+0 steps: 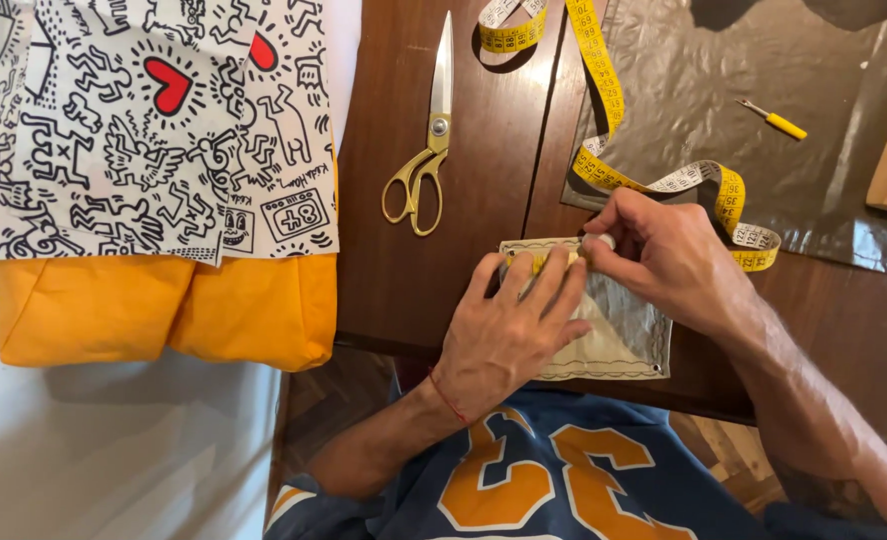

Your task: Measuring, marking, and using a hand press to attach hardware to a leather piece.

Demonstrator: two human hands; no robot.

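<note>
— Head view: what do we have under our hands?

— A small stitched panel [619, 340], grey and shiny in the middle with a pale sewn border, lying flat on the dark wooden table [404, 290] near its front edge, just above our blue and orange shirt. Our left hand [509, 335] lies flat on it, fingers spread a little and pressed down, covering its left half.

— And the right?

— Our right hand [664, 255] is at the panel's top edge, thumb and forefinger pinched on a small white piece [598, 242] — we cannot tell what it is. A bit of yellow shows between the two hands at that edge.

— What else is near?

— The yellow measuring tape [604, 95] runs down from the top of the table, loops behind the right hand and ends just to its right. The gold-handled scissors [430, 150] lie shut, blades pointing away from us, well apart from the panel. A sheet of dark shiny material [814, 170] covers the far right of the table, with a yellow-handled tool [776, 121] on it. To the left, a white fabric with black doodles and red hearts [144, 130] lies over an orange fabric [164, 310].
</note>
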